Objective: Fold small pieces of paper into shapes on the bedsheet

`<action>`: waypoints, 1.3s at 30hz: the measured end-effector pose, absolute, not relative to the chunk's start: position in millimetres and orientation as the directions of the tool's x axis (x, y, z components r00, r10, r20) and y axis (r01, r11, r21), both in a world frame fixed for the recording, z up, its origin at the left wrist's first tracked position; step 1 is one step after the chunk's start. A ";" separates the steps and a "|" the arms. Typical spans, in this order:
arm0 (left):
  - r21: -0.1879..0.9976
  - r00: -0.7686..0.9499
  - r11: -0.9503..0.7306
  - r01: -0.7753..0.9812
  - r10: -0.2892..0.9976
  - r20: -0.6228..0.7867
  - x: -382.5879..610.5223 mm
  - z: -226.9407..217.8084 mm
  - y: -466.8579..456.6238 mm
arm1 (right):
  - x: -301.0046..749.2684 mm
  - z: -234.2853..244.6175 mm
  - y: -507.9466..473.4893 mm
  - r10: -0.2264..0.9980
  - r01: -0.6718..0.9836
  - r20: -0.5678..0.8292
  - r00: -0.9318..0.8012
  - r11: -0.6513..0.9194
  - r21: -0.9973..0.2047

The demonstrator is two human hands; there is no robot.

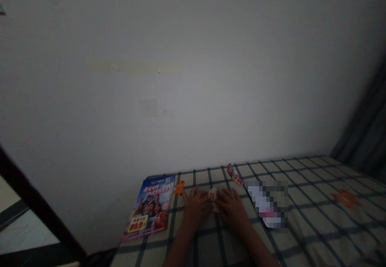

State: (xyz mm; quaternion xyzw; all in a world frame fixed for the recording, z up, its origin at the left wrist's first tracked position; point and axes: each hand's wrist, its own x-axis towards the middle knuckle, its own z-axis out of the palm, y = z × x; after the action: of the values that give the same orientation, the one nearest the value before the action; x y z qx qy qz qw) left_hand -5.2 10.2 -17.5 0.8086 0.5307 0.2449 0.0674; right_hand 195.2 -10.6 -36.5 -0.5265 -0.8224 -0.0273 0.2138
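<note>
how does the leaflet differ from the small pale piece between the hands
The leaflet is larger than the pale piece. The leaflet is mostly blue and pink; the pale piece is whitish. The leaflet lies untouched; the pale piece sits between the left hand and right hand. Both show red markings.

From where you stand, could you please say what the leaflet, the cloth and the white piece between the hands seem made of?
Leaflet: probably smooth paper: flat, crisp-edged, printed.
Cloth: likely matte woven fabric: dull checks, soft creases.
White piece: perhaps matte paper or card: pale with red marks, but too small and dim to settle.
</note>
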 end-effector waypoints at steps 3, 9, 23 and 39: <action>0.367 0.312 -0.427 0.826 0.890 0.332 -4.8 -16.1 9.2 | 195.5 -37.1 -10.0 0.854 0.877 0.380 -0.355 0.445 -0.182; 0.397 0.296 -0.403 0.824 0.905 0.305 -3.5 -12.7 7.4 | 195.0 -35.8 -10.7 0.844 0.879 0.398 -0.360 0.450 -0.159; 0.306 0.378 -0.481 0.822 0.862 0.339 -6.4 -14.8 10.1 | 203.6 -48.8 3.8 0.874 0.831 0.402 -0.272 0.424 -0.360; 0.241 0.376 -0.478 0.845 0.850 0.370 -5.7 -26.4 11.1 | 197.0 -30.4 47.5 0.937 0.854 0.333 -0.100 0.253 -0.455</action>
State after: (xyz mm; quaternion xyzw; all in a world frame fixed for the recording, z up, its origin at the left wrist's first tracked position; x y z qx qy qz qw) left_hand -5.7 11.1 -26.4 0.8293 0.5108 0.2265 0.0056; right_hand 197.0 47.5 -30.4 -0.6067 -0.7380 0.0732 0.2861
